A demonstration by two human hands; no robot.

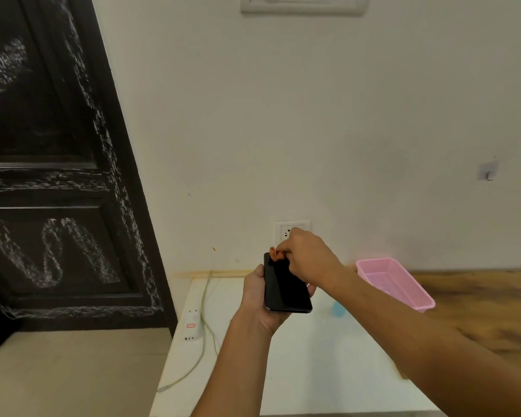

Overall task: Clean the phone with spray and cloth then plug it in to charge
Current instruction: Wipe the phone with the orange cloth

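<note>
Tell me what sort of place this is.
Probably a room in a home: a dark panelled door, a wall socket with a switch plate above it, and a white table with a charger lying on it.

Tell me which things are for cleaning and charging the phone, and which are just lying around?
For the job: phone, orange cloth, white charger, cable, wall socket.
Just lying about: pink basket, black door, switch panel.
</note>
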